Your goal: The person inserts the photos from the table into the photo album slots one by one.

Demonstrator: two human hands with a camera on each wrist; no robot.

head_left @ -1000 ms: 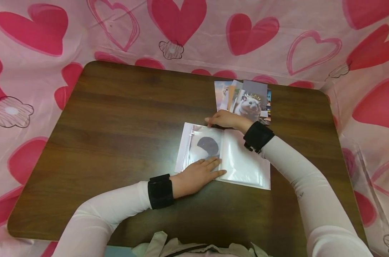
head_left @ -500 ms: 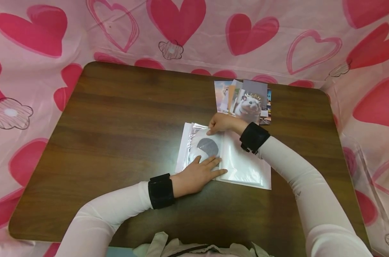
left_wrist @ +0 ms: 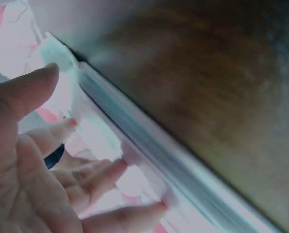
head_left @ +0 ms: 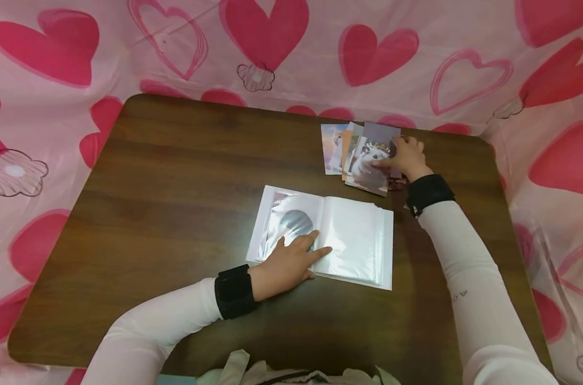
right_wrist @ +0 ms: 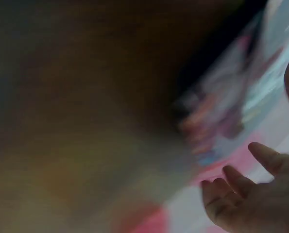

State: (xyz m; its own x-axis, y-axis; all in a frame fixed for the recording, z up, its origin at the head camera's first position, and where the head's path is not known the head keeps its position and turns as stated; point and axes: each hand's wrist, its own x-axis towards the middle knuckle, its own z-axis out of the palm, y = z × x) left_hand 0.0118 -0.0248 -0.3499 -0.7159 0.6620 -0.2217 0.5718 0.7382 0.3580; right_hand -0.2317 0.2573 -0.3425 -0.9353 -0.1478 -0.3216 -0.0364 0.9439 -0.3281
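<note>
An open photo album with clear sleeves lies on the table. Its left page holds a picture with a dark rounded shape, under shiny film; the right page looks blank white. My left hand rests on the lower part of the left page, fingers spread, one finger reaching across the fold. The left wrist view shows its fingers along the album's edge. Over the fanned pile of photos, my right hand has its thumb on the top photo of a crowned white animal. Its fingers are spread, apart from the thumb.
More photos stick out at the left of the pile, behind the album. The brown wooden table has rounded corners. A pink heart-patterned cloth hangs close around its back and sides.
My right hand has left the album's top edge and moved right and back to the photo pile. The album has shifted slightly left, with my left hand still on it.
</note>
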